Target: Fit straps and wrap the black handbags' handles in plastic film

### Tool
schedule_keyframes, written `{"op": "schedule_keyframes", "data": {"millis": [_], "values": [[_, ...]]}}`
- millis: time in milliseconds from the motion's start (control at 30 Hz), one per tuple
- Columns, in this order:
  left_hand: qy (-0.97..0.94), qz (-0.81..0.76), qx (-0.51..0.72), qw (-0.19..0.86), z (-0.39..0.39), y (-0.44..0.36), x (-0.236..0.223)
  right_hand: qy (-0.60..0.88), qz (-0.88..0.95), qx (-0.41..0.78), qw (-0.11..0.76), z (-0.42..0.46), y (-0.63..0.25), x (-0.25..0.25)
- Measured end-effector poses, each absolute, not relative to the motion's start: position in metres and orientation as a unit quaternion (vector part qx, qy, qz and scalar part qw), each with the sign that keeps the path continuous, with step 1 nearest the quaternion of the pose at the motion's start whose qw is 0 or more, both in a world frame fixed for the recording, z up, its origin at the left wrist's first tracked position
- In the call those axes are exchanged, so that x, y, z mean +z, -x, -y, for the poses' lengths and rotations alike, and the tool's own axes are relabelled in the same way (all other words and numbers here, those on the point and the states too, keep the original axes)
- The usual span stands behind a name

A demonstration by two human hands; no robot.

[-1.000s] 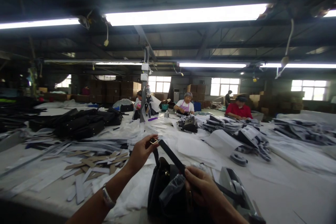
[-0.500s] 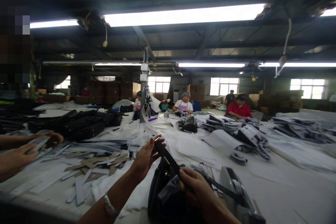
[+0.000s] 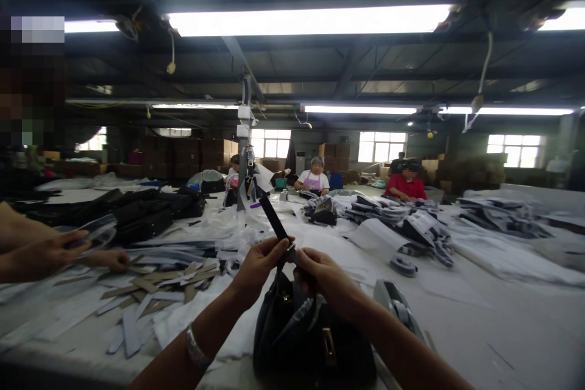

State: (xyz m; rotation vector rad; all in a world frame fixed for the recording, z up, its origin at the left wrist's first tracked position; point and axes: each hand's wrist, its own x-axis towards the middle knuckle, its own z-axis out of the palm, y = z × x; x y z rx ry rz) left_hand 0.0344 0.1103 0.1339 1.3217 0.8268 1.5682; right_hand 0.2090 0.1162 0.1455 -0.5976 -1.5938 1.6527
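Observation:
A black handbag (image 3: 274, 347) with gold-coloured metal fittings stands on the table right in front of me. Thin clear plastic wrap (image 3: 299, 320) covers part of its top. Above the bag, my left hand (image 3: 262, 268) pinches a black strap (image 3: 273, 216) beside a small gold buckle (image 3: 291, 246). The strap's free end sticks up past my fingers. Close against it, my right hand (image 3: 324, 274) is closed on the same strap at the buckle's other side. My fingers partly hide the buckle.
A tape dispenser (image 3: 397, 304) stands right of the bag. Grey and brown strips (image 3: 146, 286) lie to the left, near a co-worker's hands (image 3: 50, 256). Black bags (image 3: 150, 213) are piled behind them. Wrapped pieces (image 3: 388, 213) and white sheets cover the far right. Other people sit opposite.
My hands have come together at the buckle, and the strap's end now points up beyond my left hand. The co-worker's far hand has lowered to the strips.

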Motion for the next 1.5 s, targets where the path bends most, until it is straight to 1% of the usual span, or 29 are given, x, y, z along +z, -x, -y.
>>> {"op": "schedule_keyframes", "data": {"millis": [100, 167, 200, 267, 333, 400, 467, 567, 667, 767, 900, 1033, 1133, 1233, 1333, 1400, 1500], "values": [[-0.505, -0.338, 0.66, 0.442, -0.118, -0.023, 0.134, 0.218, 0.612, 0.699, 0.301, -0.111, -0.226, 0.137], [-0.495, -0.338, 0.672, 0.435, -0.119, -0.019, 0.132, 0.216, 0.61, 0.711, 0.275, -0.109, -0.234, 0.134], [-0.497, -0.337, 0.672, 0.433, -0.118, -0.019, 0.13, 0.224, 0.629, 0.692, 0.276, -0.11, -0.236, 0.135], [-0.517, -0.336, 0.66, 0.43, -0.115, -0.024, 0.129, 0.245, 0.695, 0.612, 0.287, -0.116, -0.235, 0.143], [-0.548, -0.34, 0.637, 0.422, -0.111, -0.031, 0.13, 0.263, 0.756, 0.527, 0.286, -0.126, -0.23, 0.157], [-0.575, -0.351, 0.623, 0.398, -0.109, -0.037, 0.133, 0.281, 0.785, 0.473, 0.286, -0.134, -0.222, 0.172], [-0.588, -0.371, 0.626, 0.353, -0.109, -0.039, 0.137, 0.304, 0.794, 0.417, 0.322, -0.136, -0.213, 0.184], [-0.602, -0.399, 0.636, 0.272, -0.113, -0.042, 0.142, 0.317, 0.799, 0.313, 0.404, -0.126, -0.199, 0.196], [-0.622, -0.416, 0.628, 0.214, -0.116, -0.05, 0.144, 0.303, 0.795, 0.269, 0.452, -0.115, -0.184, 0.206], [-0.639, -0.427, 0.607, 0.201, -0.112, -0.057, 0.146, 0.306, 0.754, 0.297, 0.5, -0.119, -0.18, 0.218], [-0.656, -0.426, 0.577, 0.235, -0.104, -0.054, 0.147, 0.277, 0.671, 0.384, 0.571, -0.141, -0.196, 0.227], [-0.694, -0.424, 0.527, 0.249, -0.1, -0.048, 0.143, 0.247, 0.547, 0.481, 0.639, -0.155, -0.218, 0.21], [-0.72, -0.442, 0.498, 0.196, -0.1, -0.047, 0.135, 0.239, 0.471, 0.517, 0.674, -0.154, -0.23, 0.185], [-0.733, -0.481, 0.471, 0.097, -0.1, -0.049, 0.124, 0.238, 0.445, 0.554, 0.662, -0.142, -0.232, 0.16], [-0.749, -0.502, 0.432, 0.021, -0.102, -0.052, 0.113, 0.251, 0.479, 0.594, 0.596, -0.123, -0.23, 0.141], [-0.758, -0.499, 0.419, 0.018, -0.103, -0.053, 0.108, 0.275, 0.525, 0.584, 0.554, -0.115, -0.229, 0.132], [-0.764, -0.467, 0.435, 0.096, -0.102, -0.053, 0.105, 0.3, 0.563, 0.545, 0.544, -0.113, -0.233, 0.122]]}}
